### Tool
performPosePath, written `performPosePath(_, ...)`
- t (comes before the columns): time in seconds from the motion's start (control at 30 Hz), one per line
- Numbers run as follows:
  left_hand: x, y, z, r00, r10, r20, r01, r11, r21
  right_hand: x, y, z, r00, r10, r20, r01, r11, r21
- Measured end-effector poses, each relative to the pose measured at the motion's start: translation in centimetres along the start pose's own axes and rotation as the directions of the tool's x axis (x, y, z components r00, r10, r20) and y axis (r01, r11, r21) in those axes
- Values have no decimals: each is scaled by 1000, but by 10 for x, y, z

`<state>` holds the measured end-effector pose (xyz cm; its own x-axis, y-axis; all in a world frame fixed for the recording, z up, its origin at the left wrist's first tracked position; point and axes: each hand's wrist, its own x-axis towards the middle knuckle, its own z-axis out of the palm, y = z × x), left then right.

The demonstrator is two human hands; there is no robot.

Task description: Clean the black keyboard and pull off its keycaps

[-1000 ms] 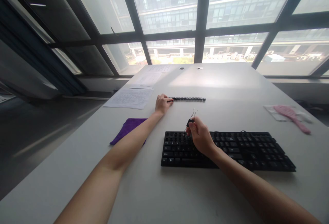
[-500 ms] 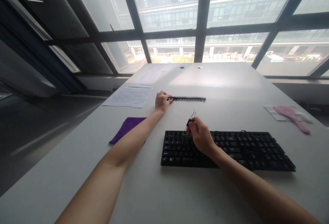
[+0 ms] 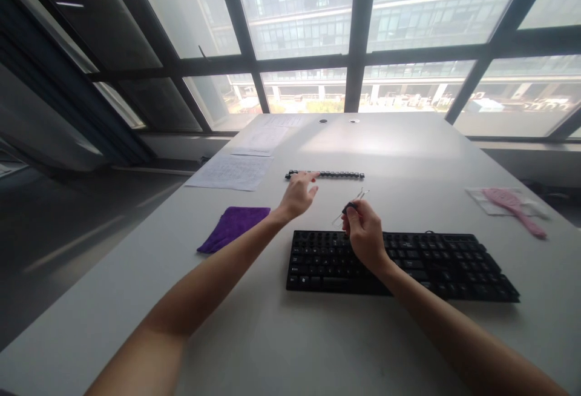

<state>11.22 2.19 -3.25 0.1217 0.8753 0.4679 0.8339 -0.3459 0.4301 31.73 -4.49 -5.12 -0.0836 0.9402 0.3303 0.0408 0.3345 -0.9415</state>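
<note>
A row of small black keycaps lies on the white table beyond the keyboard. My left hand is over the row's left part, fingers stretched out; whether a fingertip touches a cap I cannot tell. In my right hand is a keycap puller with a black grip, its wire loops sticking out on both sides. That hand is above the black keyboard, whose top row towards the left has lost its caps or is too dark to make out.
A folded purple cloth lies left of the keyboard, beside my left forearm. Printed papers are along the table's left edge. On the right lies a pink hairbrush on a white packet. Large windows stand behind the table.
My left hand has come off the row's left end and moved right and nearer, its fingers opening out. My right hand has shifted slightly right and tilted the keycap puller.
</note>
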Motion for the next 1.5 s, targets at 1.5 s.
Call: performPosePath(1.5, -104, 65, 7, 967, 149, 208, -106, 973, -205, -15, -1, -15, 843, -302, 446, 434, 871, -229)
